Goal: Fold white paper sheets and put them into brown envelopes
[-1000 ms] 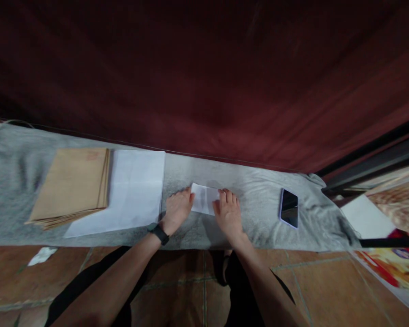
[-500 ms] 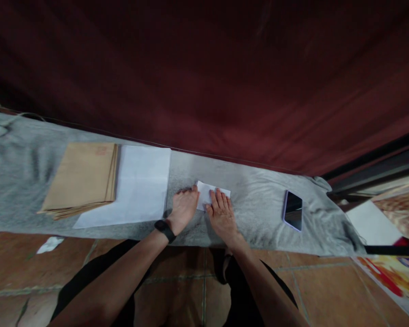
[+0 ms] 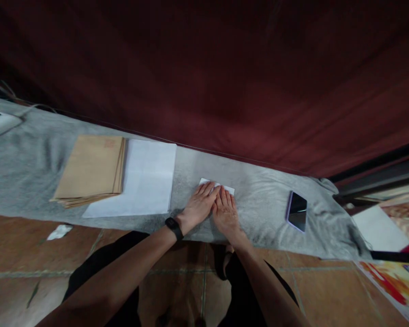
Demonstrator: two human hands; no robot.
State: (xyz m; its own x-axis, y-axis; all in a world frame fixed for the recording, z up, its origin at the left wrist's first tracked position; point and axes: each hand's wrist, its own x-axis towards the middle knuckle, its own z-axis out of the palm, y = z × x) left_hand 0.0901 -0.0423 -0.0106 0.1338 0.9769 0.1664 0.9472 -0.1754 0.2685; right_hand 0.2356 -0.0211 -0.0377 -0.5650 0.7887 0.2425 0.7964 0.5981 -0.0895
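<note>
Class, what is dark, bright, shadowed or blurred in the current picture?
In the head view, light is dim, the dark red backdrop nearly black at the top; the white sheets stand out bright; soft shadow lies near the left hand and right hand on the small white paper; the reddish print on the brown envelopes is too blurred to read.

At left, low passage over the bench [image 3: 262,204] is barred by brown envelopes [image 3: 92,168] and white sheets [image 3: 152,177]. Between the sheets and the left hand [image 3: 199,202], a gap is left, narrowed at the near side by the wristband [image 3: 174,228]. Between the right hand [image 3: 226,214] and the phone [image 3: 297,211], wider room is offered. The far side is closed off by a dark red surface [image 3: 204,81].
</note>
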